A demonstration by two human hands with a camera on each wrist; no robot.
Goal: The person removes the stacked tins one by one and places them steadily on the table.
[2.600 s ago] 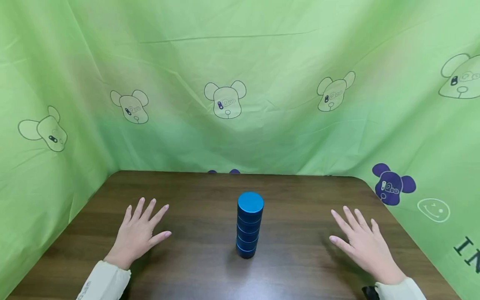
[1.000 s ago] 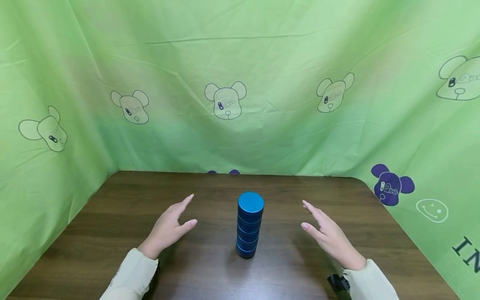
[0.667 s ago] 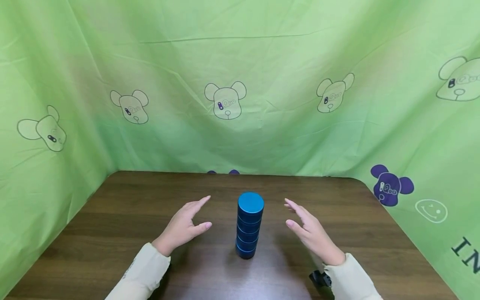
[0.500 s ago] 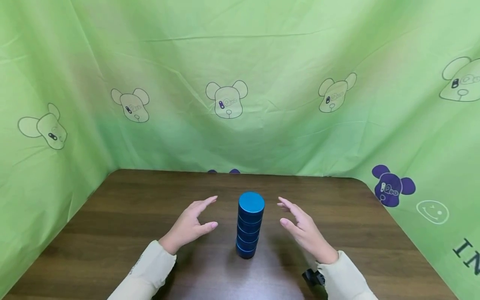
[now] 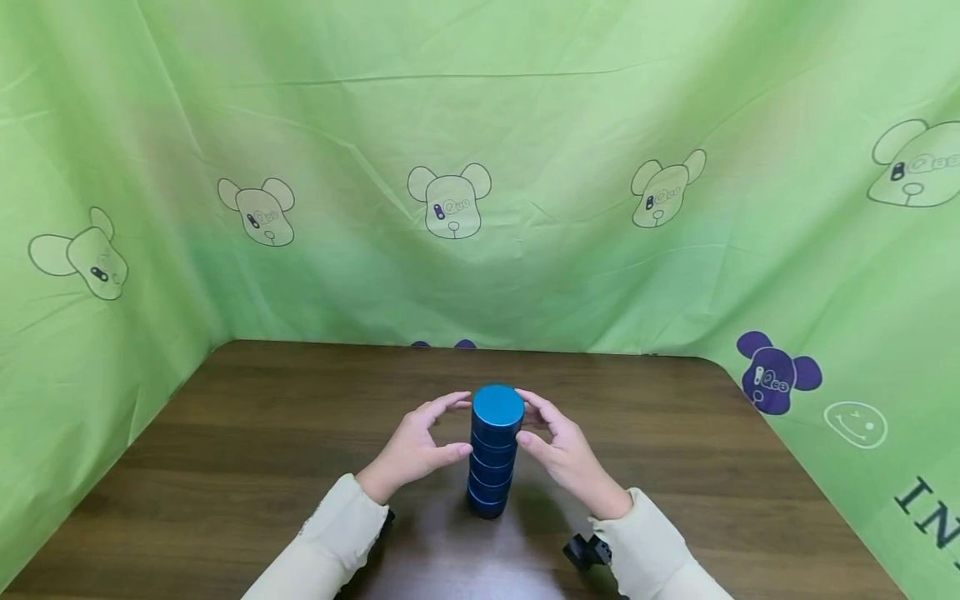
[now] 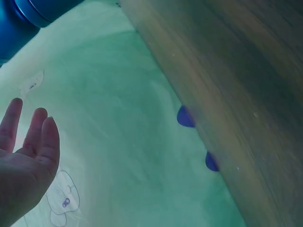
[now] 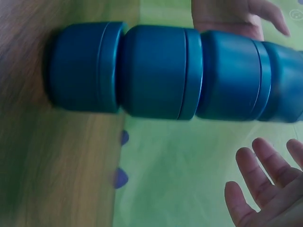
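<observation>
A stack of several round blue lidded canisters (image 5: pixel 492 450) stands upright on the wooden table. My left hand (image 5: pixel 412 450) is at its left side, fingers spread and gently bent, with the thumb tip right at the upper part of the stack. On the other side, my right hand (image 5: pixel 570 458) mirrors it, thumb and fingers close to the upper canisters. In the right wrist view the blue canisters (image 7: pixel 156 71) show their lid seams, and a gap shows between them and the right fingers (image 7: pixel 258 170). The left fingers (image 6: pixel 49 142) also show apart from the blue canister in the left wrist view.
The brown wooden table (image 5: pixel 225 467) has its far edge against a green curtain (image 5: pixel 337 275) printed with bear heads. The curtain also hangs along both sides. A small black device (image 5: pixel 588 552) sits at the right sleeve cuff.
Both hands have moved inward from the table's sides to either side of the stack, turning from palms down to palms facing each other. The canisters have stayed in place.
</observation>
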